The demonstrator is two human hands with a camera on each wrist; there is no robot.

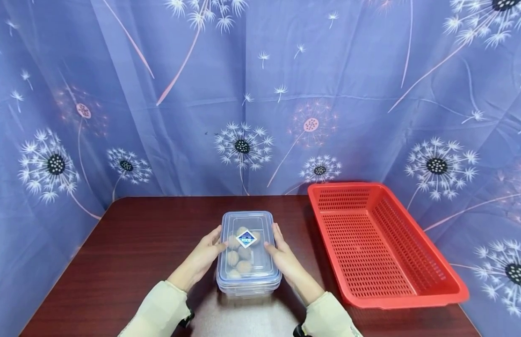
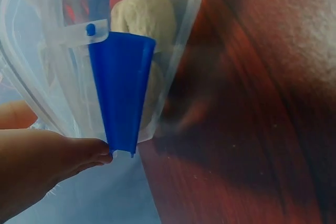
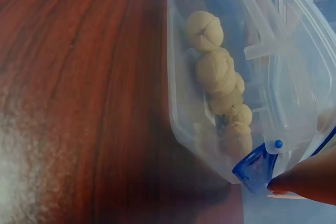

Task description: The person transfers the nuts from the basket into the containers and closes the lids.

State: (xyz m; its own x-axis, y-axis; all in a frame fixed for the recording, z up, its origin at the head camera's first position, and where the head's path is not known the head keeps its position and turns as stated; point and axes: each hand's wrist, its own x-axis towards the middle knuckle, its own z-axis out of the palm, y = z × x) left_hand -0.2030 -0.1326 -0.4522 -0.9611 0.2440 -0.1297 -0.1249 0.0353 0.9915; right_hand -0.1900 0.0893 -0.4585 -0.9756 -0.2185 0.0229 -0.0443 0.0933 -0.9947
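Note:
A clear plastic food container (image 1: pixel 248 276) with a blue-edged lid (image 1: pixel 260 222) rests near the middle of the table. Several walnuts (image 3: pixel 215 69) show through its wall. My left hand (image 1: pixel 203 256) holds the container's left side, thumb on the lid's edge. On the opposite side my right hand (image 1: pixel 291 262) grips it the same way. In the left wrist view a blue latch (image 2: pixel 122 90) lies near the left hand's fingertips. Another blue latch (image 3: pixel 257 167) slants out from the container beside a right-hand digit in the right wrist view. Whether the latches are fastened I cannot tell.
A red plastic basket (image 1: pixel 346 276) with perforated walls stands to the right on the dark wooden table (image 1: pixel 130 262). Behind the table hangs a blue curtain (image 1: pixel 193 154) with dandelion prints. A blue-and-white diamond sticker (image 1: pixel 246 238) is on the lid.

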